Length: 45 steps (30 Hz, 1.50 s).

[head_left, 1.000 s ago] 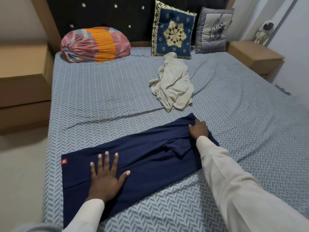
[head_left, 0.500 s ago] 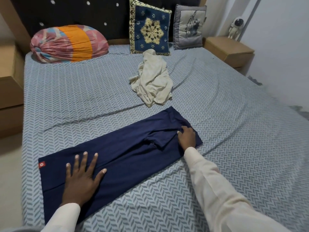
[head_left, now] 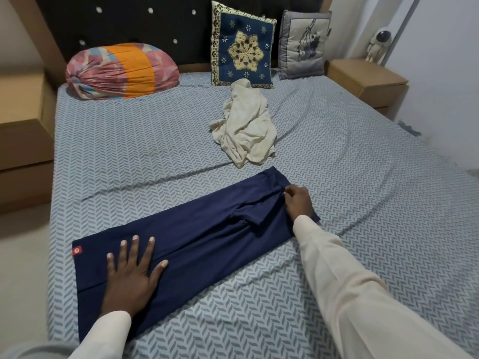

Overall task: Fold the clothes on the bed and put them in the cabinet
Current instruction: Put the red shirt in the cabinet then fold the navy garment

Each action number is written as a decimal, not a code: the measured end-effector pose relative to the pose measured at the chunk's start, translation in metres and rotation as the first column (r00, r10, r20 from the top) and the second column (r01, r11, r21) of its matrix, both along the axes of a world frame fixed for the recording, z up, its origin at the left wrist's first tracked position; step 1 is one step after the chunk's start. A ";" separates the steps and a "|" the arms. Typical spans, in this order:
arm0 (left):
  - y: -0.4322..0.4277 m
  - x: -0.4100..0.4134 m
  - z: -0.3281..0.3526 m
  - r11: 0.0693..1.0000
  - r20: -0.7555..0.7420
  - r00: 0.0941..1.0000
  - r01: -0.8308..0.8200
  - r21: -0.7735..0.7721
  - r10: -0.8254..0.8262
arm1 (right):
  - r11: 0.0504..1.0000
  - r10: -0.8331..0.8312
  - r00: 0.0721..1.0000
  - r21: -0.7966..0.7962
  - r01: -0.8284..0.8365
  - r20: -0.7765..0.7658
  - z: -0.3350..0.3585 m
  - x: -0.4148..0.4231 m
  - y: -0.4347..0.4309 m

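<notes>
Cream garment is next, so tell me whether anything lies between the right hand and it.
Nothing visible: just the folded navy garment's corner and grey chevron bedsheet lie between right hand and crumpled cream garment.

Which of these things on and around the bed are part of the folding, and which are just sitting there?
Part of the job: navy garment, pressed flat by the left hand and pinched at its end by the right hand; crumpled cream garment, not yet folded; bed.
Just lying about: patterned bolster, blue cushion, grey cushion, astronaut figure, bedside table.

Bolster [head_left: 121,71], blue cushion [head_left: 243,47], grey cushion [head_left: 304,45] against headboard [head_left: 129,22]
</notes>
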<state>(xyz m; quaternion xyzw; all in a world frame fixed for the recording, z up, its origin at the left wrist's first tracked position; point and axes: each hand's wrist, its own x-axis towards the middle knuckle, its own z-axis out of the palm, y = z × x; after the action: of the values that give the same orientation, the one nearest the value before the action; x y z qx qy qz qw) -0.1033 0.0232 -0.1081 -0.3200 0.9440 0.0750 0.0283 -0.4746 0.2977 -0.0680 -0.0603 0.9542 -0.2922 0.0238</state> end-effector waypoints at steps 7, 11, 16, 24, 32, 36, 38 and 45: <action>-0.001 -0.001 0.003 0.998 -0.087 0.996 0.009 0.063 -0.003 | 0.993 0.082 0.988 0.078 -0.093 0.127 0.003 -0.015 -0.012; 0.003 -0.004 0.006 0.996 -0.259 0.965 0.054 0.073 -0.033 | 0.930 0.306 0.948 0.186 -0.318 0.089 0.003 -0.013 -0.008; 0.001 -0.006 0.001 0.996 -0.352 0.936 0.043 0.081 -0.012 | 0.867 0.380 0.923 0.325 -0.377 0.058 0.008 -0.012 -0.001; 0.004 -0.011 0.000 0.999 -0.369 0.930 0.009 0.051 0.011 | 0.883 0.307 0.952 0.377 -0.279 -0.013 0.022 0.000 -0.004; 0.008 -0.012 0.017 0.995 -0.317 0.943 -0.084 0.059 0.098 | 0.939 0.253 0.958 0.272 -0.210 -0.134 0.033 0.009 -0.025; 0.008 -0.004 0.010 0.996 -0.088 0.992 -0.089 0.019 0.090 | 0.730 0.672 0.714 0.340 -0.593 -0.199 0.023 0.076 -0.087; 0.006 0.000 0.006 0.994 -0.032 0.993 -0.113 -0.003 0.113 | 0.586 0.782 0.619 0.418 -0.694 -0.067 0.007 0.102 -0.106; -0.004 0.007 0.019 0.918 0.034 0.920 -0.392 0.061 0.390 | 0.627 0.656 0.743 0.452 -0.635 0.133 -0.019 0.109 -0.092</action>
<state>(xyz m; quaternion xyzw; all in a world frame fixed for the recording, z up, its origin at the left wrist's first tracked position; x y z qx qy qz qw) -0.0961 0.0194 -0.0889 -0.5017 0.8578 0.1069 0.0336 -0.3658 0.2055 -0.0868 -0.3968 0.9099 -0.0229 0.1192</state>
